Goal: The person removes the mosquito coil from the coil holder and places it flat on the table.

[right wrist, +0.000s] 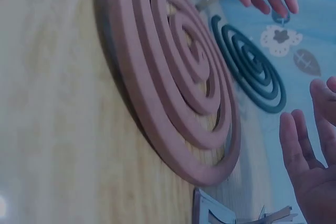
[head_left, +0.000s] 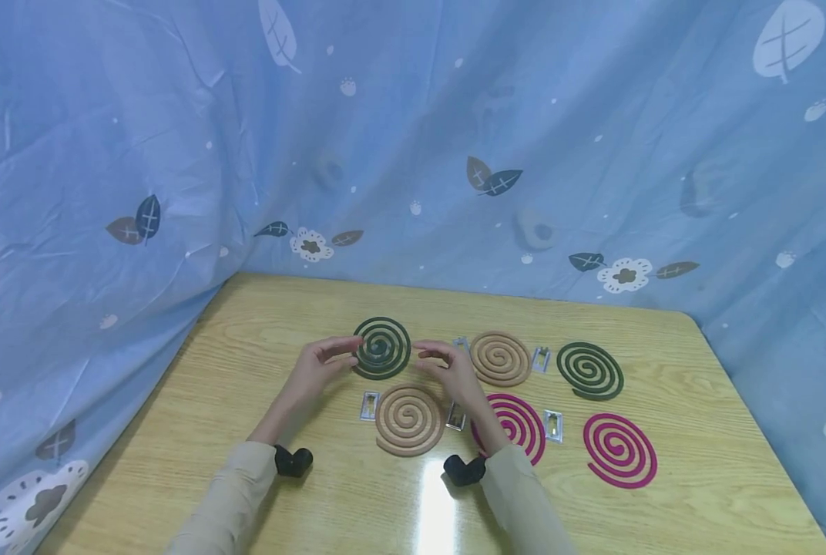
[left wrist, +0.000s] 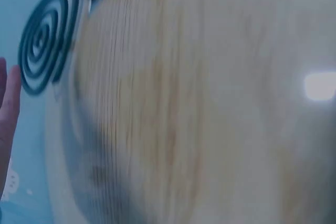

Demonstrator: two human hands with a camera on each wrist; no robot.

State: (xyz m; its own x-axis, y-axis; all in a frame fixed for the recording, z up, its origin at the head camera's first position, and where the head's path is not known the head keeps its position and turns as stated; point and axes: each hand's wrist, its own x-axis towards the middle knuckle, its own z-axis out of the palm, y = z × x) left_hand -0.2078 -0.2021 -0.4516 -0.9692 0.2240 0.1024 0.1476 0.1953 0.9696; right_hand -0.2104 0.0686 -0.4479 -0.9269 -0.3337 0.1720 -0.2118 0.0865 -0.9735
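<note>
A dark green mosquito coil (head_left: 381,377) lies between my two hands near the back left of the table, with a small dark piece at its centre. My left hand (head_left: 323,361) is at its left side, fingers loosely bent, fingertips overlapping the rim in the head view. On the opposite side, my right hand (head_left: 451,370) holds nothing, its fingers relaxed and pointing at the coil. The right wrist view shows both hands spread apart, with the green coil (right wrist: 252,59) beyond a tan coil (right wrist: 131,51). In the left wrist view, a finger of the left hand (left wrist: 8,114) overlaps the coil's edge.
Flat metal stands, one (head_left: 369,405) left of the front tan coil and another (head_left: 553,425) farther right, lie among the coils. A second tan coil (head_left: 500,358), a second green coil (head_left: 589,370) and two magenta coils spread rightward. A blue curtain (head_left: 413,154) hangs behind the table.
</note>
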